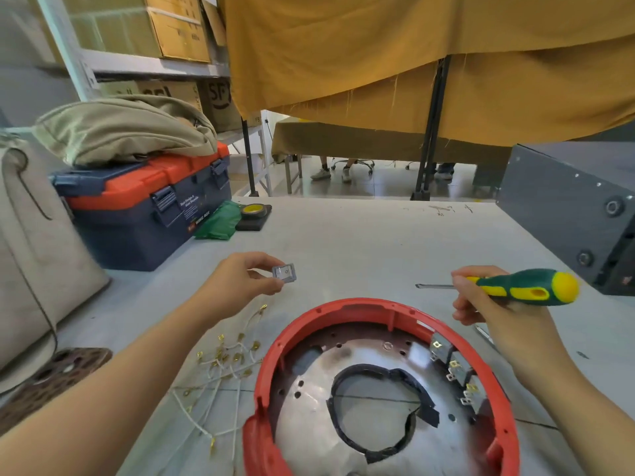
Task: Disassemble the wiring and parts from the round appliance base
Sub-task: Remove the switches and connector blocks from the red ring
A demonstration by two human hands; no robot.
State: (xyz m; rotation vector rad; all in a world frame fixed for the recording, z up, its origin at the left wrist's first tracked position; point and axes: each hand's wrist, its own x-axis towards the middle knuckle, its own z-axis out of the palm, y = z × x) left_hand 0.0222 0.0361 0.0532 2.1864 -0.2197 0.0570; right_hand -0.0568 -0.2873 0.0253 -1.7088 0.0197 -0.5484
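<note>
Left grip (245,276) pinching switch (284,272), right grip (481,297) around screwdriver (525,286).

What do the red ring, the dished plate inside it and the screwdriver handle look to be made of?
Red ring: likely moulded plastic, matte, with ribs and screw bosses. Dished plate: looks like sheet metal, silvery and reflective, with punched holes. Screwdriver handle, held in the right hand: probably plastic with rubbery grip, green and yellow, dull.

Bare desk (360,242) lies open beyond the red base (343,314), hemmed by the toolbox (144,214) on the left, the grey box (567,214) on the right, and loose wires (223,365) beside the base.
</note>
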